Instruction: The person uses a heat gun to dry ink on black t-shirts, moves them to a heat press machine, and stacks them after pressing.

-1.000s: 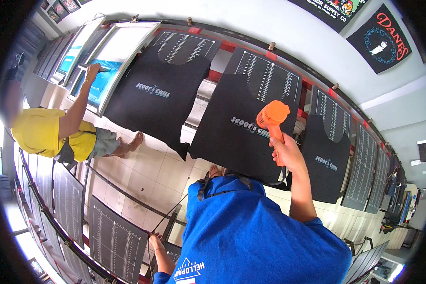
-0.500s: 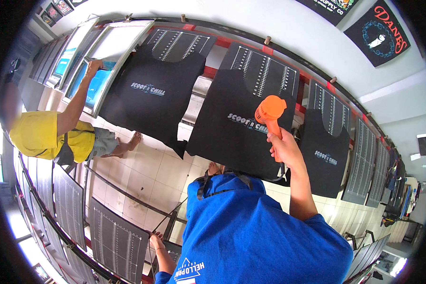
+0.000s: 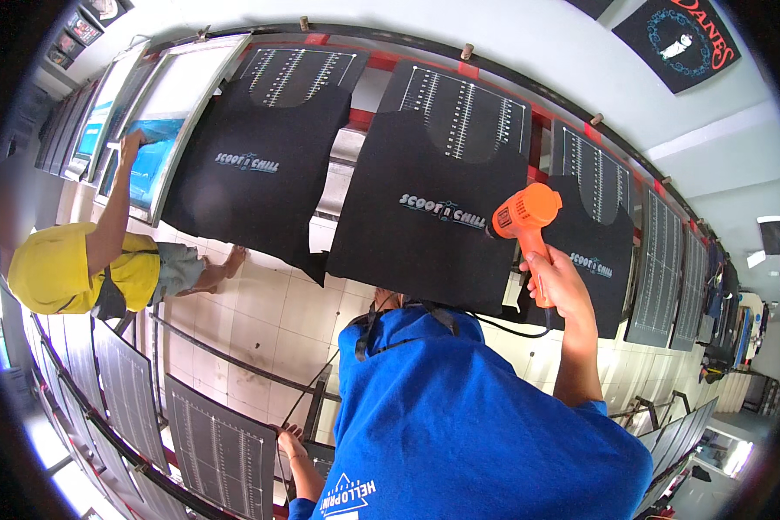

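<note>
My right hand grips the handle of an orange heat gun. Its nozzle points left, over the right end of the light print on a black shirt. That shirt lies over a dark board with white ruled marks. A black cord hangs from the gun's handle. Low on the left, my left hand is at the edge of another ruled board. Its fingers are curled around a thin black cable, partly hidden.
Black printed shirts lie on the neighbouring boards, one to the left and one to the right. A co-worker in a yellow top reaches to a framed screen with blue ink. A metal rail runs behind me.
The heat gun and my right hand have moved right and slightly down, uncovering more of the print. The view has shifted slightly. The co-worker's hand has moved along the screen.
</note>
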The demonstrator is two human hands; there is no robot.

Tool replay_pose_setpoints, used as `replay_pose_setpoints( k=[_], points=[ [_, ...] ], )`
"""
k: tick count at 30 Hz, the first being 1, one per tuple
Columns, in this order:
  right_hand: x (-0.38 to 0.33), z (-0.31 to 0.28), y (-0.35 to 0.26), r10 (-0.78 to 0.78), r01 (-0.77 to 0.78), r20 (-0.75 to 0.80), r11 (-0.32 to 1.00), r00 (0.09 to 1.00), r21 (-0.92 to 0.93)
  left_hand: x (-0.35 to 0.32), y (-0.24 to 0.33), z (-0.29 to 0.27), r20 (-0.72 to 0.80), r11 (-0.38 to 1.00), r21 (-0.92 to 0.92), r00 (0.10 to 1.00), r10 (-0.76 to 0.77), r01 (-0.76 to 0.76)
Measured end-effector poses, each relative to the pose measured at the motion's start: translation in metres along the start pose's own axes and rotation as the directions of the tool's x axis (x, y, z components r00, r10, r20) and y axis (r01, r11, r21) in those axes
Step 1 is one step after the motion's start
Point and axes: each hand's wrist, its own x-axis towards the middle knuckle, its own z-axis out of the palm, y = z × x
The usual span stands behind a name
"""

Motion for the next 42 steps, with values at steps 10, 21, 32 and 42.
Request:
replay_pose_setpoints(
  k=[10,21,32,42],
  points=[
    [0.018,0.040,-0.016,-0.024,0.027,0.147,1.000,0.989,-0.016,-0.005,0.006,-0.001,0.055,0.999,0.025,0.998,0.018,-0.020],
    [0.047,0.091,-0.044,-0.099,0.127,0.341,0.990,0.935,-0.061,-0.003,-0.004,0.000,0.017,0.993,-0.032,0.993,0.114,-0.113],
    [0.057,0.108,-0.056,-0.135,0.169,0.377,0.984,0.916,-0.059,0.006,-0.012,0.007,-0.117,0.989,-0.115,0.990,0.082,-0.095],
    [0.031,0.055,-0.035,-0.094,0.118,0.283,0.991,0.955,-0.070,0.009,-0.012,0.004,-0.099,0.934,-0.339,0.992,0.080,-0.109]
  ],
)
